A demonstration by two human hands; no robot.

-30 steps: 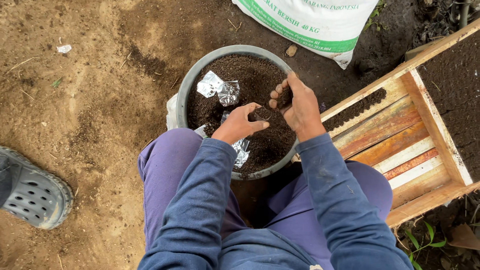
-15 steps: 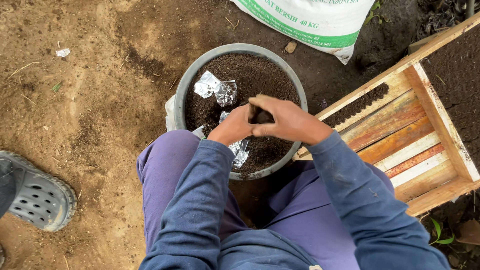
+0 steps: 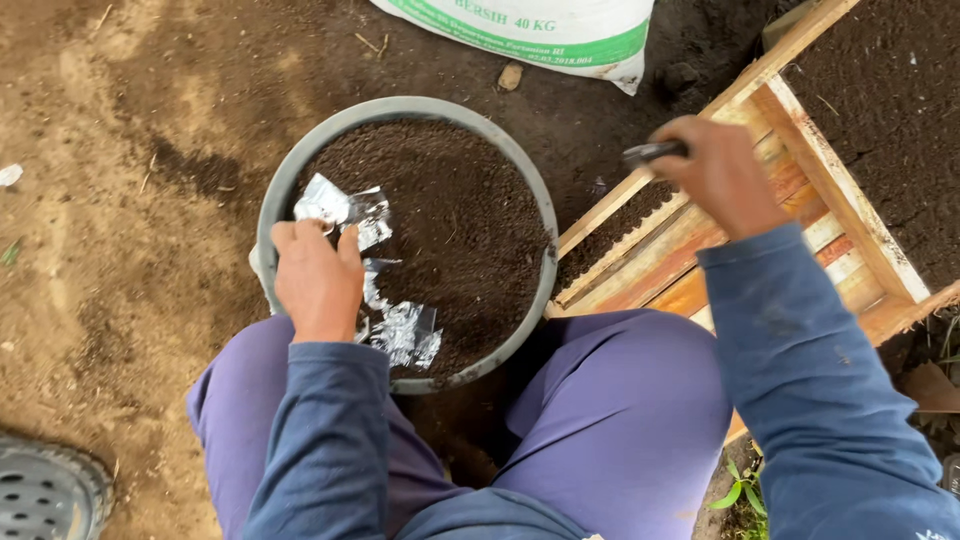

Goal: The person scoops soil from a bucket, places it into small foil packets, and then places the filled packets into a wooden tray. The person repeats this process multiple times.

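Bare dirt ground: left hand (image 3: 318, 282) pinches a clear plastic sleeve (image 3: 340, 208) in the soil basin (image 3: 290, 170), right hand (image 3: 722, 175) clamps a filled sleeve (image 3: 652, 152) over the wooden tray (image 3: 850, 200); loose grip could spill soil.

One grey basin (image 3: 300, 165) of soil at 12 o'clock, one wooden tray (image 3: 800, 130) at 2, one white sack (image 3: 520, 25), one grey clog (image 3: 45, 490) at 8, two hands (image 3: 318, 280).

Left hand (image 3: 315, 280) lies palm-down, fingers curled; right hand (image 3: 722, 175) is closed, arm outstretched.
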